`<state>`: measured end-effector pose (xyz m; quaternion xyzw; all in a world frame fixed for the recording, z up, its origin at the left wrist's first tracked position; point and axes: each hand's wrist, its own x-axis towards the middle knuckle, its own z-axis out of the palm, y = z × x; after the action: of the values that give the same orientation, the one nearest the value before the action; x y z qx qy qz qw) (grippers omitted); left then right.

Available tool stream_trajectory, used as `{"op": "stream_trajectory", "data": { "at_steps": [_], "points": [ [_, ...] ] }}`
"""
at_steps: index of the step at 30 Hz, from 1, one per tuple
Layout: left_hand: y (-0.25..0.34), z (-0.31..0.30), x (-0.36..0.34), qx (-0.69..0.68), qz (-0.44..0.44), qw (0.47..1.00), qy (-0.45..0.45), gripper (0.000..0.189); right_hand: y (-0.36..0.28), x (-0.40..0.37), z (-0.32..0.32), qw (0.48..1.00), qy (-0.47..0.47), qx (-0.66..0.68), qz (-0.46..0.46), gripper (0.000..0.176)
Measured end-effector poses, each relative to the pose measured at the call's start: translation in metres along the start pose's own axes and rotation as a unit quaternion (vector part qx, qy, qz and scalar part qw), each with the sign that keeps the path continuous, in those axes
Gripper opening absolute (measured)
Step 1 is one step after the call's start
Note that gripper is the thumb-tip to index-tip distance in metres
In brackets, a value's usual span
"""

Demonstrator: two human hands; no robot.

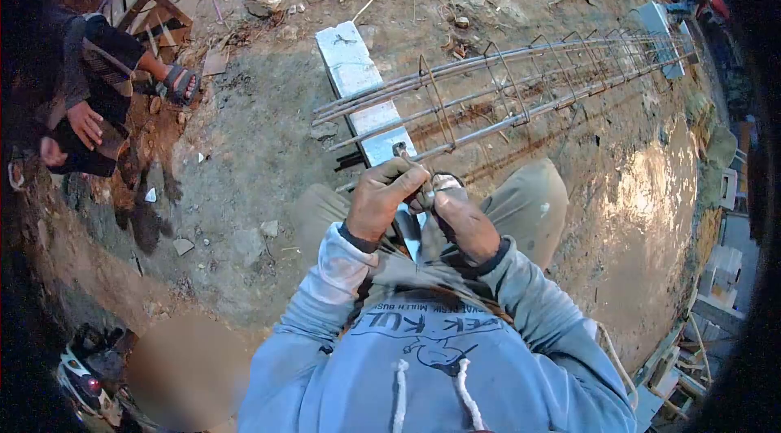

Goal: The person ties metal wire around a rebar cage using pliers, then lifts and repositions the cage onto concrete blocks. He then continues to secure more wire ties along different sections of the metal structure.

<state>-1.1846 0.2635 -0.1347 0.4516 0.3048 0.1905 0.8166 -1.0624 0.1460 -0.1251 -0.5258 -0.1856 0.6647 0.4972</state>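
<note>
My left hand [384,195] and my right hand [465,217] meet in front of my lap, fingers pinched close together. What they hold between the fingertips is too small to make out. Just beyond them lies the near side of a long cage of steel bars [480,134] with bent wire-like stirrups. The near ends of its bars rest over a pale block [350,63]. A small dark object [399,148] sits on the block's near end, right by my left fingertips.
A person [102,91] crouches at the left, with a sandalled foot out. Another pale block [659,26] is under the cage's far end. A wooden crate [146,2] stands at the upper left. Stones lie on the dirt. Part of a motorbike [85,384] shows at the lower left.
</note>
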Motion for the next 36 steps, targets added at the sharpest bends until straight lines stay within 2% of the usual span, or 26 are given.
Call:
{"op": "stream_trajectory", "data": {
  "at_steps": [1, 3, 4, 5, 6, 7, 8, 10, 11, 13, 14, 15, 17, 18, 19, 21, 22, 27, 33, 35, 36],
  "points": [
    [0.0, -0.004, 0.008, -0.001, 0.004, 1.0, 0.005, 0.022, -0.01, 0.0, -0.001, 1.0, -0.005, -0.004, 0.0, 0.038],
    [-0.009, -0.017, 0.026, 0.056, 0.096, 0.994, 0.015, 0.023, -0.032, -0.001, -0.001, 0.98, -0.013, -0.193, -0.057, 0.033],
    [-0.01, -0.021, 0.036, 0.062, 0.111, 0.992, 0.019, 0.023, -0.023, 0.012, -0.003, 0.96, 0.039, -0.239, -0.14, 0.026],
    [-0.014, -0.027, 0.048, 0.066, 0.111, 0.991, 0.019, 0.023, -0.024, 0.017, -0.01, 0.961, 0.038, -0.235, -0.143, 0.026],
    [-0.02, -0.033, 0.06, 0.211, 0.173, 0.958, 0.091, 0.02, -0.035, 0.024, -0.016, 0.977, 0.108, -0.153, -0.101, 0.023],
    [-0.025, -0.041, 0.073, 0.35, 0.23, 0.893, 0.161, 0.017, -0.047, 0.033, -0.022, 0.98, 0.174, -0.071, -0.057, 0.02],
    [-0.03, -0.049, 0.084, 0.354, 0.23, 0.891, 0.166, 0.017, -0.06, 0.039, -0.026, 0.978, 0.196, -0.011, -0.064, 0.019],
    [-0.036, -0.06, 0.108, 0.56, 0.292, 0.734, 0.251, 0.018, -0.078, 0.06, -0.044, 0.97, 0.214, 0.064, -0.097, 0.019],
    [-0.039, -0.061, 0.119, 0.562, 0.293, 0.731, 0.252, 0.018, -0.08, 0.066, -0.049, 0.97, 0.211, 0.065, -0.098, 0.019],
    [-0.046, -0.062, 0.137, 0.657, 0.31, 0.66, 0.193, 0.026, -0.086, 0.075, -0.051, 0.974, 0.182, 0.065, -0.114, 0.02],
    [-0.056, -0.065, 0.148, 0.682, 0.292, 0.644, 0.186, 0.03, -0.084, 0.076, -0.054, 0.979, 0.185, 0.003, -0.088, 0.02],
    [-0.059, -0.064, 0.156, 0.685, 0.295, 0.641, 0.183, 0.03, -0.07, 0.087, -0.058, 0.965, 0.194, -0.095, -0.147, 0.021],
    [-0.062, -0.057, 0.17, 0.709, 0.238, 0.641, 0.174, 0.032, -0.072, 0.087, -0.044, 0.959, 0.183, -0.172, -0.128, 0.022],
    [-0.058, -0.053, 0.173, 0.737, 0.217, 0.616, 0.175, 0.035, -0.071, 0.087, -0.038, 0.959, 0.157, -0.191, -0.135, 0.022],
    [-0.058, -0.052, 0.18, 0.74, 0.216, 0.613, 0.172, 0.035, -0.07, 0.088, -0.033, 0.959, 0.131, -0.21, -0.142, 0.022],
    [-0.056, -0.052, 0.196, 0.777, 0.107, 0.602, 0.149, 0.039, -0.057, 0.095, -0.027, 0.951, 0.102, -0.236, -0.171, 0.022],
    [-0.056, -0.05, 0.201, 0.8, 0.104, 0.571, 0.154, 0.035, -0.052, 0.097, -0.025, 0.94, 0.072, -0.267, -0.199, 0.022],
    [-0.054, -0.051, 0.212, 0.827, 0.118, 0.54, 0.106, 0.028, -0.055, 0.097, -0.03, 0.949, 0.058, -0.236, -0.2, 0.023],
    [-0.038, -0.054, 0.208, 0.824, 0.074, 0.559, 0.065, 0.023, -0.057, 0.093, -0.029, 0.943, 0.064, -0.248, -0.213, 0.023],
    [-0.027, -0.049, 0.204, 0.784, 0.073, 0.611, 0.088, 0.021, -0.059, 0.092, -0.03, 0.939, 0.06, -0.249, -0.228, 0.022],
    [-0.027, -0.05, 0.202, 0.746, 0.117, 0.643, 0.127, 0.025, -0.059, 0.091, -0.03, 0.939, 0.058, -0.25, -0.229, 0.022]
  ]
}}
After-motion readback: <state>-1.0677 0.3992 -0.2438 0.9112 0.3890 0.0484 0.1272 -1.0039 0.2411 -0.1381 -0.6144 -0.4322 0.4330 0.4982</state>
